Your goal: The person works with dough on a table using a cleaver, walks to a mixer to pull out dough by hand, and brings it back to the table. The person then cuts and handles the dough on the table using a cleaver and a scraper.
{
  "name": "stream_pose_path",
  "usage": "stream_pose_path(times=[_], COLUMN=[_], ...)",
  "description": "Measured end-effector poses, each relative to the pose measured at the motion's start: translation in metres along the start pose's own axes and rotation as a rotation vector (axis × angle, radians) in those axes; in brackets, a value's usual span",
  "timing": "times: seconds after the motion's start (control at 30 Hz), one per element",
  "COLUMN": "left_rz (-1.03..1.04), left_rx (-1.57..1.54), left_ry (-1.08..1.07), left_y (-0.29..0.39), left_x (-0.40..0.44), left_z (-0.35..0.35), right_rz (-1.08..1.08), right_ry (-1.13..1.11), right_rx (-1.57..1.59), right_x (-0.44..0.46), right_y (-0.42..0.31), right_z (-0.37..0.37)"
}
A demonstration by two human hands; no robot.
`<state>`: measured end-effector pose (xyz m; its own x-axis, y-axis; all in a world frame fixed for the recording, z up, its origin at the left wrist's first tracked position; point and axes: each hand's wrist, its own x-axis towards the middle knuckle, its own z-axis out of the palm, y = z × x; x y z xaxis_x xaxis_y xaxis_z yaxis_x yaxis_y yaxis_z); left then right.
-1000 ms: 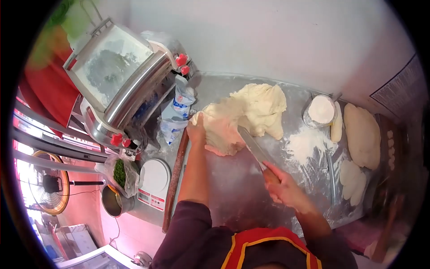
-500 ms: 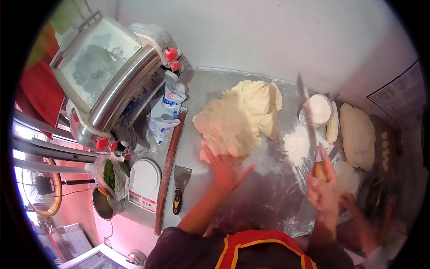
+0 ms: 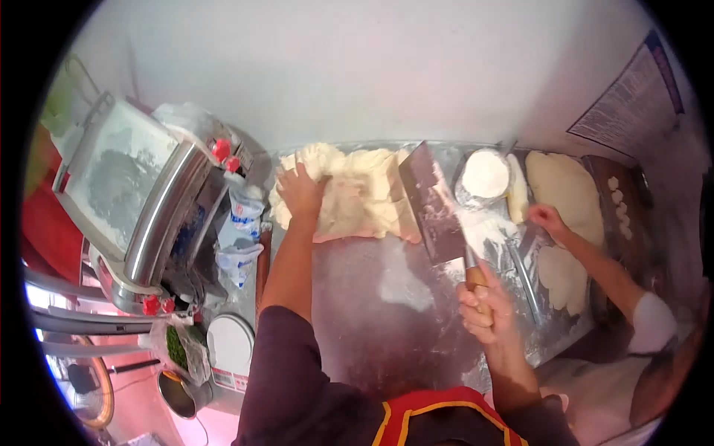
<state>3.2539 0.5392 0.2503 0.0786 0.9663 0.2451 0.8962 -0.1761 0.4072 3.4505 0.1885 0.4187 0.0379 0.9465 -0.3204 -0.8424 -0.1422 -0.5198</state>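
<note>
A large mass of pale dough lies along the back of the metal table. My left hand rests on the dough's left part with its fingers spread. In my right hand is the wooden handle of a broad cleaver. Its wide blade stands just right of the dough, pointing up and to the left. Loose white flour is scattered to the right of the blade, below a bowl of flour.
A co-worker's hand reaches in from the right near more dough and flattened pieces. At left stand a dough machine, flour bags, a rolling pin, a scale and a pot.
The view has shifted. My left hand has moved to the dough's upper left. The dough lies wider along the back. The cleaver's broad side now shows, and the co-worker's hand has reached further in.
</note>
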Motion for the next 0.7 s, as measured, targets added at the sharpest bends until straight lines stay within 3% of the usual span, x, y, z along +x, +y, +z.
stream_pose_path(times=[0.07,0.17,0.2,0.27,0.3,0.33,0.4,0.43,0.5,0.53,0.6,0.63,0.7], left_rz=[-0.020,0.065,0.129,0.252,0.387,0.384,0.365,0.498,0.464,0.450,0.590,0.659,0.546], left_rx=[0.011,0.068,0.042,-0.008,0.011,0.030,0.062,0.325,0.172,0.097,-0.033,-0.098,0.175], left_ry=[0.013,-0.037,-0.204,-0.541,-0.624,-0.768,-1.069,-1.070,-0.709,-0.524,-0.287,-0.169,-0.177], left_y=[0.008,0.003,-0.008,-0.043,-0.057,-0.050,-0.025,-0.017,0.007,0.018,0.022,0.022,0.015], left_x=[-0.002,-0.038,-0.047,-0.055,-0.058,-0.055,-0.048,-0.046,-0.062,-0.068,-0.080,-0.088,-0.107], left_z=[0.002,-0.015,-0.021,-0.036,-0.058,-0.099,-0.201,-0.226,-0.279,-0.290,-0.277,-0.263,-0.186], right_rz=[-0.001,-0.049,-0.064,-0.376,-0.420,-0.469,-0.305,-0.381,-0.492,-0.343,-0.058,-0.090,-0.098], right_ry=[0.043,0.102,0.099,0.101,0.101,0.109,0.131,0.090,0.019,0.074,0.179,0.148,0.118], right_rx=[-0.144,-0.710,-0.880,-1.330,-1.492,-1.652,-1.854,-1.765,-1.571,-1.429,-1.140,-1.061,-0.924], right_x=[-0.003,0.010,0.020,0.060,0.082,0.103,0.130,0.137,0.141,0.121,0.058,0.043,0.005], right_y=[0.003,0.008,0.012,0.034,0.045,0.056,0.073,0.065,0.062,0.054,0.018,0.019,0.026], right_z=[0.018,0.025,0.018,-0.015,-0.034,-0.053,-0.079,-0.075,-0.073,-0.048,0.035,0.035,0.023])
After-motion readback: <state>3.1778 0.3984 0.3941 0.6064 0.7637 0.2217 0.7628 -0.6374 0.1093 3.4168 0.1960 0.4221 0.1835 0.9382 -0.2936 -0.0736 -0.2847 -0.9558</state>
